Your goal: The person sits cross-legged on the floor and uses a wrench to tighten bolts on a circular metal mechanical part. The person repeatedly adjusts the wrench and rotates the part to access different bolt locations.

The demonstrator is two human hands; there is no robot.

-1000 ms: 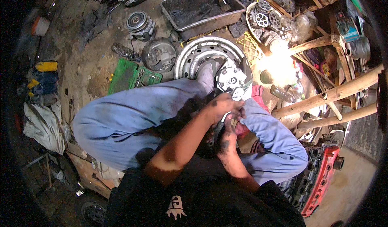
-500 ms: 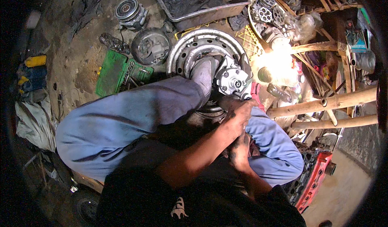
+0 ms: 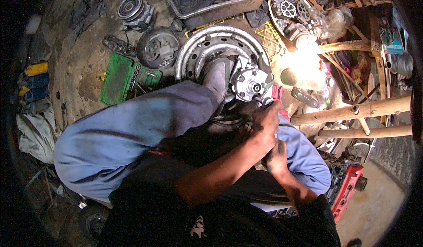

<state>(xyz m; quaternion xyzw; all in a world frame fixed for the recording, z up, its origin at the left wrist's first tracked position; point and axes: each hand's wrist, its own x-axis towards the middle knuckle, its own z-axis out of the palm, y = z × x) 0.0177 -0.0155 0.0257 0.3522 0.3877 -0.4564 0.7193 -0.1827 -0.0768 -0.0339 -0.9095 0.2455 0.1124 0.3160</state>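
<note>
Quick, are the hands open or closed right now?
Left hand: looks closed, by the metal part; its grip is hidden.
Right hand: looks closed; can't tell if it holds anything.

Housing ahead of the left grip [image 3: 265,119]: bright, smooth metal [image 3: 249,85]. Wheel rim [image 3: 188,55] beyond it: scuffed, dull metal. Poles [image 3: 374,110] right of the left grip: smooth wood.

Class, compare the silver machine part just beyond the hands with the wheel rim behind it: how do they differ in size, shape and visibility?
The machine part looks much smaller than the wheel rim.
The machine part has a small raised hub on its face; the wheel rim has a row of holes around its band.
The machine part's face shows plainly; the wheel rim is partly covered.
Both look silvery.
</note>
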